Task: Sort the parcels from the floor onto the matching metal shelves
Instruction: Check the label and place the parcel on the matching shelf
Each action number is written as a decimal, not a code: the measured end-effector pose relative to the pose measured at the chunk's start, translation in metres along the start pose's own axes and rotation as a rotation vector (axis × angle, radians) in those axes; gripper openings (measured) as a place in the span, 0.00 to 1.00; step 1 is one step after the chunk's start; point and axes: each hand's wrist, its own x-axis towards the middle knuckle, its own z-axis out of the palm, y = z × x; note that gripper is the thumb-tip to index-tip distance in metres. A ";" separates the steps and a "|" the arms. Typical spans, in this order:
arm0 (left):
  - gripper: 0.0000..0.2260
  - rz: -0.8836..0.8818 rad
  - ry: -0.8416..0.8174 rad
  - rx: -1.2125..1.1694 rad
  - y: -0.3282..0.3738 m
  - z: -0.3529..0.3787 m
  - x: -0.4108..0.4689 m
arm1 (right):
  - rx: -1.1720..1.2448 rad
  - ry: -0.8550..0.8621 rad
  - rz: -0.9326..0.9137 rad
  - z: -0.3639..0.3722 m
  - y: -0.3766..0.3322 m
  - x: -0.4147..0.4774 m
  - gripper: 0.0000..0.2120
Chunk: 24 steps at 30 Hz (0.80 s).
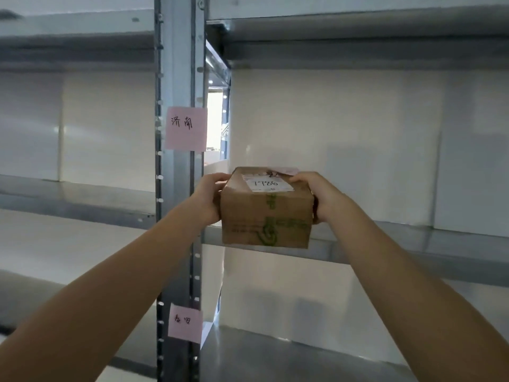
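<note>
I hold a small brown cardboard parcel (265,213) with green print and a white label reading 7786. My left hand (210,198) grips its left side and my right hand (316,195) grips its right side, fingers over the top edges. The parcel is at the front edge of the middle metal shelf (413,244) in the right bay; whether it rests on the shelf or hangs just in front of it I cannot tell. A pink note (186,129) with handwritten characters is stuck on the upright post beside this shelf level.
A grey metal upright post (176,64) divides the left and right bays. A second pink note (185,323) marks the lower level. Bare metal shelves run above (358,31) and below (275,359); the left bay shelf (77,199) holds nothing. White panels back the shelves.
</note>
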 end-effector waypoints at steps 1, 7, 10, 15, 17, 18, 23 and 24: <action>0.10 0.005 0.005 -0.006 -0.001 0.000 0.003 | -0.027 -0.004 0.019 -0.001 0.001 0.004 0.11; 0.10 0.025 0.057 0.102 -0.011 0.007 0.011 | 0.018 -0.045 0.015 -0.002 0.007 0.015 0.11; 0.13 0.222 0.080 0.201 -0.009 0.007 0.020 | -0.238 0.165 -0.256 -0.004 -0.002 0.007 0.12; 0.18 0.570 -0.031 0.666 -0.010 0.006 0.028 | -1.083 0.218 -0.995 0.025 0.004 -0.042 0.22; 0.18 0.612 -0.055 0.797 -0.011 0.007 0.028 | -1.271 0.184 -0.985 0.037 0.016 -0.049 0.25; 0.19 0.645 -0.052 0.895 -0.011 0.006 0.027 | -1.327 0.224 -0.973 0.037 0.021 -0.049 0.27; 0.22 0.908 -0.013 1.175 -0.005 0.000 0.012 | -1.339 0.392 -0.936 0.022 0.027 -0.051 0.32; 0.23 0.957 -0.013 1.230 -0.003 -0.001 0.010 | -1.346 0.408 -0.931 0.018 0.024 -0.049 0.30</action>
